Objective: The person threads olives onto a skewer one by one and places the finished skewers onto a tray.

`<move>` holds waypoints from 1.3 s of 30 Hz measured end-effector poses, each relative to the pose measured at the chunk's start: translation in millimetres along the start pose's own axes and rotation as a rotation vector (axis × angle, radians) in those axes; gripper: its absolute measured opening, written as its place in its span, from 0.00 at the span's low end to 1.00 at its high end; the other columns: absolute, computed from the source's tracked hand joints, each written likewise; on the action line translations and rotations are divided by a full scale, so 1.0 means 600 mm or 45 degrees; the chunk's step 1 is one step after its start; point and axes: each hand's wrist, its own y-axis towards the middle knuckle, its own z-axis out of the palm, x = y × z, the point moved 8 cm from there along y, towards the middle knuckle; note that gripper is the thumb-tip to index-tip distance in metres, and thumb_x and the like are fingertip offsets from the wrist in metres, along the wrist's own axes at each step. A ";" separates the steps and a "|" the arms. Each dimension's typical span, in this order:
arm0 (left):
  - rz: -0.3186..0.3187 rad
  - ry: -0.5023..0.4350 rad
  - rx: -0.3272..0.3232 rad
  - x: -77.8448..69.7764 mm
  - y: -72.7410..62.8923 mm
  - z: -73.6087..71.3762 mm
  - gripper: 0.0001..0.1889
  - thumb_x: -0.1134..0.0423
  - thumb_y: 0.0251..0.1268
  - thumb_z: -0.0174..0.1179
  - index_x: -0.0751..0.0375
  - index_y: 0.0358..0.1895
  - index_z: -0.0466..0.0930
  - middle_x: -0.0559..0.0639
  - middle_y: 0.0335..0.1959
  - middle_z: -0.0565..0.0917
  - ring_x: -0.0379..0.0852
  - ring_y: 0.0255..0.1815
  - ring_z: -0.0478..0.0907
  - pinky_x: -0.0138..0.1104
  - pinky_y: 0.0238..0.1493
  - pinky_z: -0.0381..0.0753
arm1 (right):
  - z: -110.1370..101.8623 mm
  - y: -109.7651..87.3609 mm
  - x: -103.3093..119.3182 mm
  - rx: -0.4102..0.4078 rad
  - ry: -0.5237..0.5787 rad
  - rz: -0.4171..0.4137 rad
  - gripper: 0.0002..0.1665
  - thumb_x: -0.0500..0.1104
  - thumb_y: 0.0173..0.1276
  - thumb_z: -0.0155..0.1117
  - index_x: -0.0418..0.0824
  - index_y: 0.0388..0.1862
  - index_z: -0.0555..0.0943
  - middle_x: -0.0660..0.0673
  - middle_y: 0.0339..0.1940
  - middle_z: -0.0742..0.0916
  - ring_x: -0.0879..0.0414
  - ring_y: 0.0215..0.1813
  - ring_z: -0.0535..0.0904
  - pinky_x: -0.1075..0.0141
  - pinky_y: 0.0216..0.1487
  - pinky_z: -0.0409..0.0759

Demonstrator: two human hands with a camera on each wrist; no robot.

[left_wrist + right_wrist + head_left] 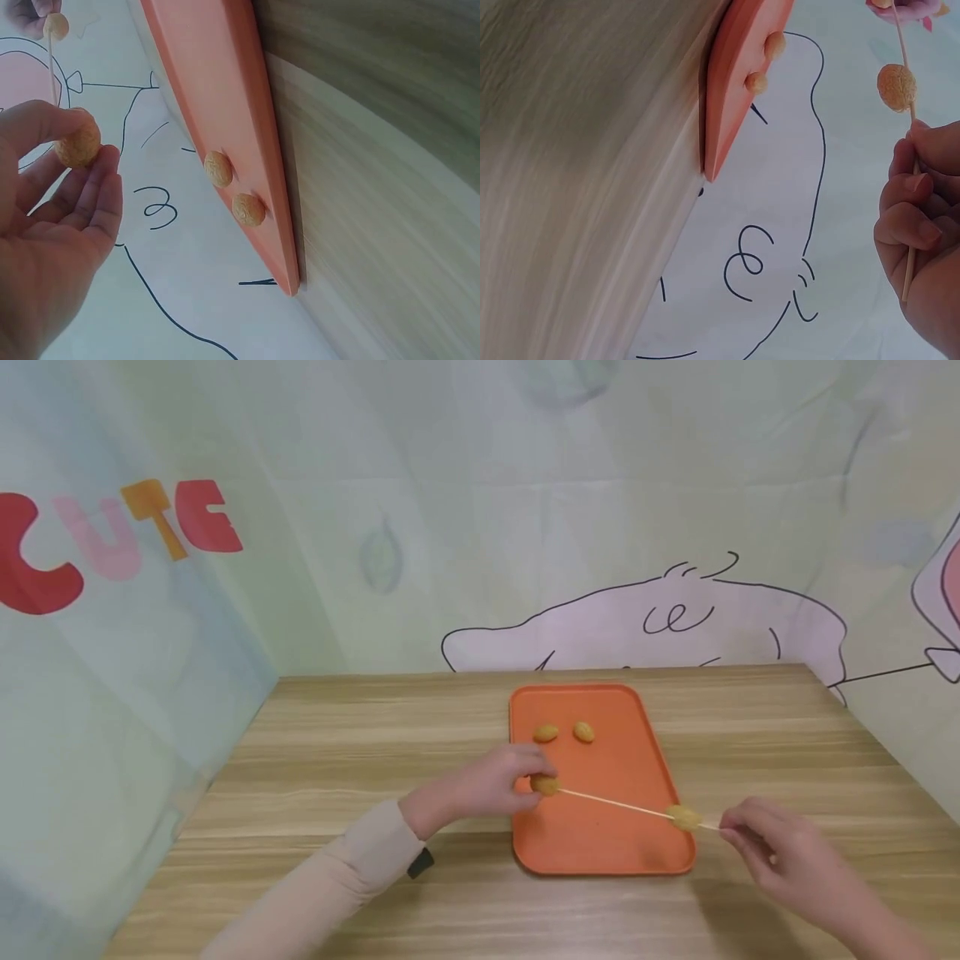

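Observation:
My left hand (498, 781) pinches a golden-brown, wrinkled ball (78, 141) between thumb and fingers, over the left part of the orange tray (592, 852). A thin wooden skewer (615, 802) runs from that ball toward the right. Near its other end, a second golden-brown ball (897, 88) is threaded on the skewer, just ahead of my right fingertips. My right hand (795, 852), to the right of the tray, grips the skewer; its end shows below the curled fingers in the right wrist view. The skewer's tip at the left-hand ball is hidden.
Two more golden-brown balls, one on the left (546, 732) and one on the right (583, 732), lie toward the tray's far end. The tray sits on a wood-grain table (375, 718). A printed cloth (337, 527) hangs behind and to the left.

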 end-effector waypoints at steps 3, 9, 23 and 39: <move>-0.005 -0.012 0.004 -0.004 -0.003 0.001 0.12 0.71 0.61 0.59 0.65 0.48 0.82 0.48 0.39 0.79 0.41 0.40 0.73 0.37 0.48 0.80 | 0.002 0.000 0.002 -0.004 -0.002 -0.015 0.19 0.53 0.75 0.48 0.45 0.29 0.78 0.60 0.27 0.76 0.73 0.27 0.68 0.82 0.23 0.67; -0.003 0.021 0.002 -0.012 -0.007 0.007 0.12 0.70 0.61 0.60 0.64 0.48 0.82 0.47 0.40 0.79 0.39 0.41 0.74 0.32 0.48 0.79 | 0.003 0.002 0.005 0.005 0.013 -0.019 0.19 0.53 0.74 0.49 0.45 0.29 0.78 0.60 0.27 0.77 0.73 0.27 0.67 0.82 0.23 0.66; 0.215 0.009 0.001 -0.038 -0.010 0.017 0.09 0.72 0.62 0.59 0.65 0.45 0.83 0.49 0.39 0.78 0.39 0.40 0.74 0.30 0.45 0.79 | 0.001 0.009 0.014 0.014 -0.018 -0.080 0.22 0.55 0.75 0.44 0.47 0.28 0.77 0.62 0.26 0.76 0.73 0.27 0.68 0.84 0.24 0.64; 0.249 0.050 0.053 -0.047 -0.006 0.040 0.10 0.73 0.62 0.60 0.67 0.45 0.84 0.52 0.41 0.80 0.39 0.39 0.75 0.19 0.43 0.74 | 0.020 0.014 0.024 -0.003 -0.003 -0.118 0.24 0.55 0.75 0.44 0.44 0.28 0.79 0.58 0.27 0.78 0.71 0.27 0.70 0.82 0.25 0.67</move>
